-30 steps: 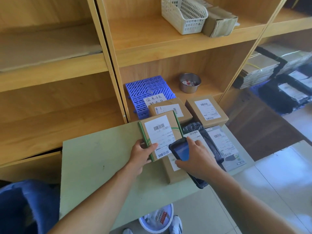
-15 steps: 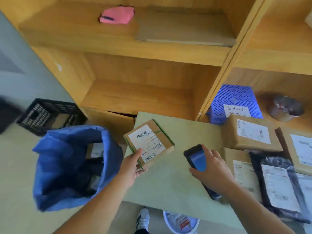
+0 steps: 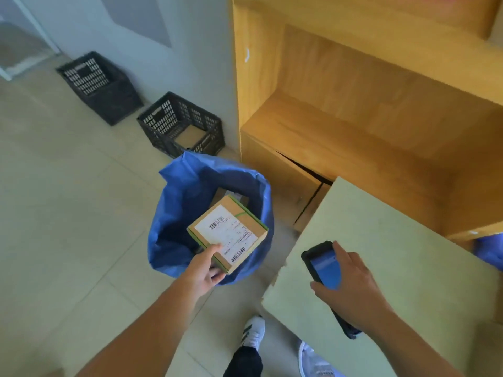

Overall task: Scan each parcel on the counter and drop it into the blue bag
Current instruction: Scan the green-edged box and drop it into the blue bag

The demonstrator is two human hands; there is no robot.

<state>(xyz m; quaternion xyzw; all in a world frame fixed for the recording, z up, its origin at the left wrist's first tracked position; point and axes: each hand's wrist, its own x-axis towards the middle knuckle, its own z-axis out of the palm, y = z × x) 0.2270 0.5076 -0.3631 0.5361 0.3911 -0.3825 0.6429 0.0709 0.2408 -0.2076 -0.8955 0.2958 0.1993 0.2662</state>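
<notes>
Head cam: left hand [image 3: 202, 270] grips parcel [image 3: 228, 235] over blue bag [image 3: 177, 213] w/ box [image 3: 219, 195] inside; right hand [image 3: 351, 287] holds scanner [image 3: 325, 268].

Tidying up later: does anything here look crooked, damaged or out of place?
The wooden panel under the shelf sits askew, a dark gap along its top edge. The parcel is only tilted in the left hand over the blue bag.

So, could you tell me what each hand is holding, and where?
Left hand pinches the cardboard parcel by its near corner; right hand grips the scanner around its middle.
</notes>
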